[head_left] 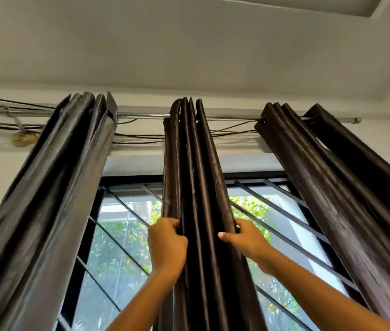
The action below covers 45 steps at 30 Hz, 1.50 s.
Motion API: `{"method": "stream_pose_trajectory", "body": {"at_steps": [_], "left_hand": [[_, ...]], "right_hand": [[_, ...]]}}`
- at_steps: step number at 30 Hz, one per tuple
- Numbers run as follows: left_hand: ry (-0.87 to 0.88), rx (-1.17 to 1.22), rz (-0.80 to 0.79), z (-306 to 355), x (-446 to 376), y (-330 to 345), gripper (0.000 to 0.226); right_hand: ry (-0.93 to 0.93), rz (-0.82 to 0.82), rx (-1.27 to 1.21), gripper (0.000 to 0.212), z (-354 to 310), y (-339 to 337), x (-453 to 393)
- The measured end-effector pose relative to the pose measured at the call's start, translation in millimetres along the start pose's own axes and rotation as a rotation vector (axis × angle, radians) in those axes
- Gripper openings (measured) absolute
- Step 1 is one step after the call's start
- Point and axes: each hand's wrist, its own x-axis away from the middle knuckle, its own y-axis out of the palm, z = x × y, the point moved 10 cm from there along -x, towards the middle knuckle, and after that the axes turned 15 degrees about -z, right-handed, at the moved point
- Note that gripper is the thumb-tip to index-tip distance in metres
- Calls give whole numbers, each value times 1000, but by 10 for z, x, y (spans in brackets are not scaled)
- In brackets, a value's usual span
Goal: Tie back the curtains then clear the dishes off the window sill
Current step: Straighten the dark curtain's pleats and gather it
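Three dark brown satin curtains hang bunched from a metal rod (141, 115) above the window. The middle curtain (196, 177) is gathered into tight folds. My left hand (166, 244) grips its left edge, fingers curled round the outer folds. My right hand (244, 240) holds its right edge, with the thumb across the front of the cloth. The left curtain (53, 187) and the right curtain (327, 187) hang apart from my hands. The window sill and any dishes are out of view.
Behind the curtains is a window with black bars (284, 216) and green foliage outside. Loose black cables (139, 136) run along the wall under the rod. White wall and ceiling fill the upper view.
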Motion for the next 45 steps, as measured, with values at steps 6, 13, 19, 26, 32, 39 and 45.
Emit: {"method": "stream_pose_trajectory", "body": {"at_steps": [6, 13, 19, 26, 32, 39, 45], "left_hand": [[-76, -47, -41, -164, 745, 155, 51], [-190, -43, -215, -246, 1846, 565, 41], [-140, 24, -285, -289, 2172, 741, 37], [-54, 104, -206, -280, 2144, 464, 24], [-102, 12, -137, -704, 1854, 203, 29], [-223, 31, -302, -1319, 1410, 426, 50], [-214, 174, -401, -1374, 1224, 574, 44]], "right_hand": [[34, -9, 160, 26, 296, 302, 405], [-45, -85, 126, 52, 518, 697, 1421], [53, -100, 204, 38, 650, 899, 1809], [-107, 110, 464, 51, 96, 792, 1980], [-338, 238, 654, 44, -153, 945, 1919], [-314, 235, 701, 50, -211, 1037, 1754], [-199, 283, 785, 67, -264, 1074, 1802]]}}
